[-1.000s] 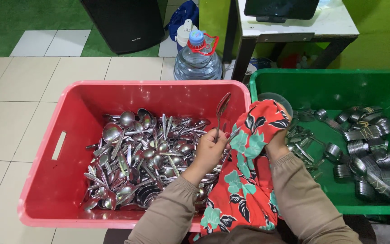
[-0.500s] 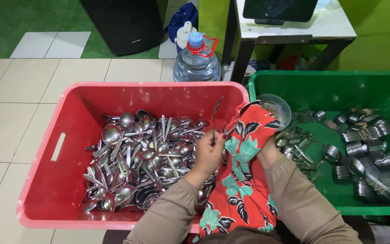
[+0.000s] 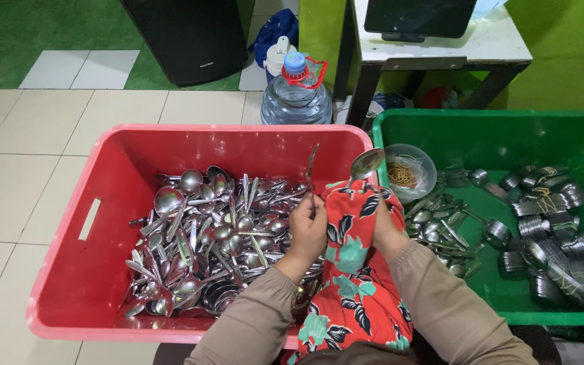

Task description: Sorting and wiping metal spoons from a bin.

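Left hand [image 3: 311, 226] clenched around the handle of a spoon [image 3: 311, 177], held upright over the right part of the red crate [image 3: 96, 223]. Its bowl is edge-on, so it reads as a thin strip; it may be a fork, the view is too poor to settle it.

Right hand [image 3: 385, 226] wrapped in a red floral cloth [image 3: 349, 270], its grip closed through the cloth on a second spoon [image 3: 365, 164]. That spoon's bowl sticks up out of the cloth top, tilted right, just above the rim where the two crates meet.

Change from half a second ago: the second spoon's bowl now stands clear above the cloth, where before the cloth covered that spot. The upright spoon stays in the left hand, a little lower against the crate's far wall. Both hands remain close together, nearly touching.

Red crate holds a loose heap of spoons [image 3: 204, 236], thick in the middle and near side. Green crate [image 3: 495, 135] to the right holds banded bundles of spoons [image 3: 555, 223] on its right and loose ones by its left wall. A small clear bowl of rubber bands [image 3: 410, 172] sits in its far-left corner. Water bottle [image 3: 295, 91] stands on the floor beyond the red crate.
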